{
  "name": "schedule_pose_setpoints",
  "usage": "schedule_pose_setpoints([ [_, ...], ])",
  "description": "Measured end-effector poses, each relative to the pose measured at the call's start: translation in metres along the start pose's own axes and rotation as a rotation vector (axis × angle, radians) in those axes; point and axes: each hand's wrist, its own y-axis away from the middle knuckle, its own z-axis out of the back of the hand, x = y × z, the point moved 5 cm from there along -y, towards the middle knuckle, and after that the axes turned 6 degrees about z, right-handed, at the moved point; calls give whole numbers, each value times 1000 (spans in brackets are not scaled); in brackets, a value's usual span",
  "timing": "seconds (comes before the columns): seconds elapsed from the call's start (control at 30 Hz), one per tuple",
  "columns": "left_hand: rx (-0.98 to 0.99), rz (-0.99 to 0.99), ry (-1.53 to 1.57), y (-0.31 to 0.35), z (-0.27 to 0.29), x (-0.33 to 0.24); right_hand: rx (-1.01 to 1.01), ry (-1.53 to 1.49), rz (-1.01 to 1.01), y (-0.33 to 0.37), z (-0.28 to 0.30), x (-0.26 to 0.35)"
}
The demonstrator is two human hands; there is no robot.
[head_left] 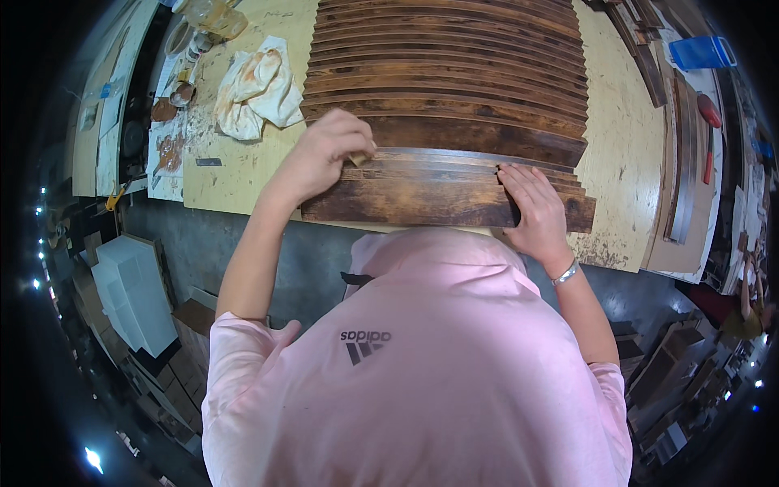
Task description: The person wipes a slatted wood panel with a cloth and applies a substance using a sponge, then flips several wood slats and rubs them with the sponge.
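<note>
Dark brown stained wood boards [446, 85] lie in overlapping rows on the table in front of me. Nearest me is a wider board [406, 203] with a lighter, shiny strip [438, 157] running behind it. My left hand [329, 150] is closed at the left end of that strip, pinching a small tan pad [359, 158] that touches the wood; its exact kind is too small to tell. My right hand [535, 199] rests flat near the right end of the boards, fingers stretched out and holding nothing.
A crumpled, stained white cloth [264, 85] lies left of the boards. Beyond it are small open pots [180, 93] and a yellowish container [215, 18]. To the right are a blue container [702, 53], a red-handled tool [708, 114] and loose strips [684, 162].
</note>
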Motion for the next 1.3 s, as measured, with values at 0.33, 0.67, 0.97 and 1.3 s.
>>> schedule_pose_setpoints([
  [0.33, 117, 57, 21, 10, 13, 19, -16, -10, -16, -1, 1, -1],
  [0.67, 250, -7, 73, 10, 7, 7, -7, -32, -20, -2, 2, 0],
  [0.97, 183, -12, 60, 14, 22, 3, -12, -1, -14, -1, 0, 1],
  [1.3, 96, 51, -14, 31, 41, 21, -17, 14, -6, -2, 1, 2],
])
